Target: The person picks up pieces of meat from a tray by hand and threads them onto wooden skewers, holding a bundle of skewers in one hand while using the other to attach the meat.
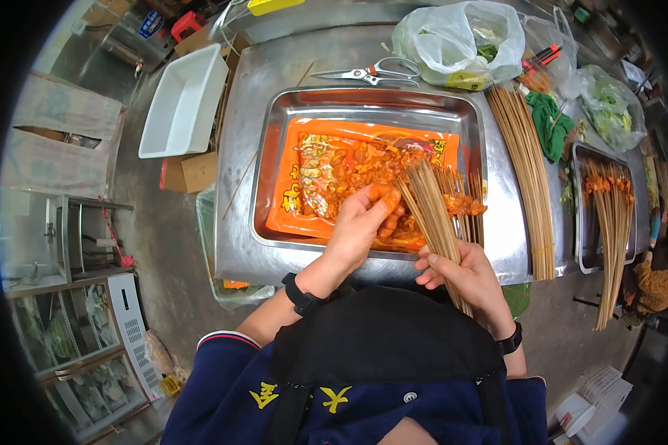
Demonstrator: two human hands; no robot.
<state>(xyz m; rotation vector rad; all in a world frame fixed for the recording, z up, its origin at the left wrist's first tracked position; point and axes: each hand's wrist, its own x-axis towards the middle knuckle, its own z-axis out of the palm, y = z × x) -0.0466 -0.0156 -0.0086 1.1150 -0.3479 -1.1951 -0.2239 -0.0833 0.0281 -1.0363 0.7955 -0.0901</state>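
A fanned bundle of thin bamboo skewers is held in my right hand, its fingers wrapped round the lower part. Close to the bundle's upper end, my left hand is closed in a pinch, thumb and fingertips stained orange; what lies between them is hidden. Beneath it, orange marinated meat pieces lie on an opened orange printed bag inside a steel tray. Several skewers loaded with meat rest at the tray's right side, partly behind the bundle.
Scissors lie behind the tray. To the right are a long pile of bare skewers, a green cloth and a second tray bearing loaded skewers. A plastic bag of greens stands behind; a white bin is left.
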